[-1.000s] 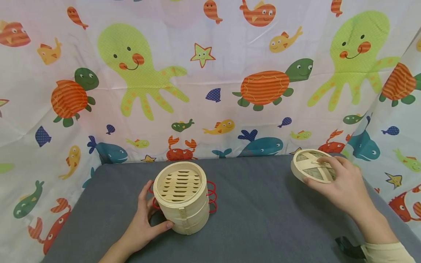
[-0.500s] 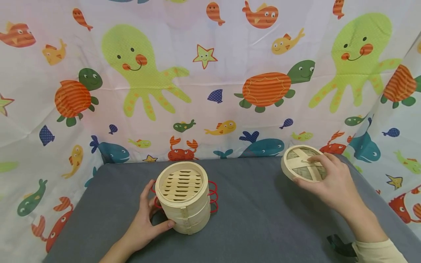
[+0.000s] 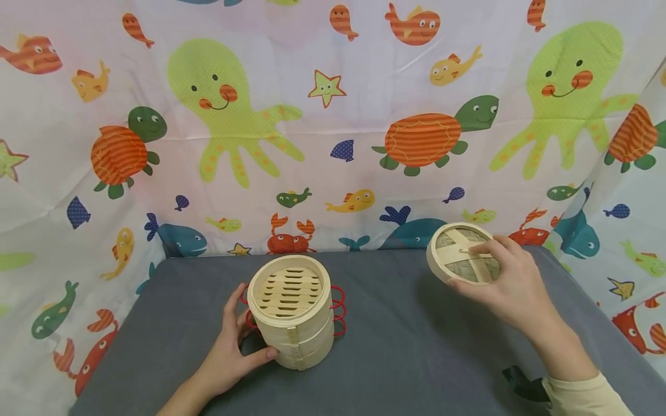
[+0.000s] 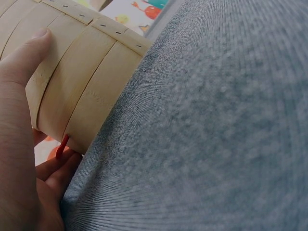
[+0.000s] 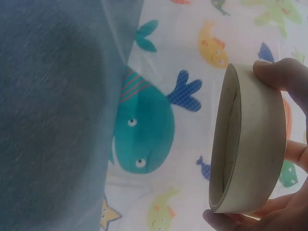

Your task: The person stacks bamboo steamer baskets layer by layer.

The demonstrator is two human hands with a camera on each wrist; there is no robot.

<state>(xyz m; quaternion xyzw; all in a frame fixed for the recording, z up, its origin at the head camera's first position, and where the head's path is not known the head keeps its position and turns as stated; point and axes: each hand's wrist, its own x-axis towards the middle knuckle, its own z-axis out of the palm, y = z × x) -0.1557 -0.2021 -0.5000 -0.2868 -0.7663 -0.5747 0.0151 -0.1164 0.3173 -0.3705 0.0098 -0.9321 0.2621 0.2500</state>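
A stacked bamboo steamer point(image 3: 299, 341) stands upright on the grey cloth, its slatted top tier point(image 3: 289, 292) uncovered. Red loops point(image 3: 339, 312) stick out from its sides. My left hand point(image 3: 229, 346) holds the stack from the left, thumb on the front and fingers around the back; in the left wrist view the thumb point(image 4: 29, 55) lies along the bamboo wall. Off to the right, my right hand point(image 3: 512, 289) grips the round woven steamer lid point(image 3: 458, 254) above the cloth, tilted. The right wrist view shows the lid's rim point(image 5: 260, 139) between thumb and fingers.
Grey cloth point(image 3: 385, 346) covers the table. A white curtain with printed sea animals point(image 3: 354, 92) hangs behind and along both sides. A dark strap point(image 3: 525, 384) hangs at the right sleeve point(image 3: 583, 396).
My right hand has carried the lid leftward and slightly up, toward the steamer. The left hand keeps its hold on the stack, and the head view has shifted slightly.
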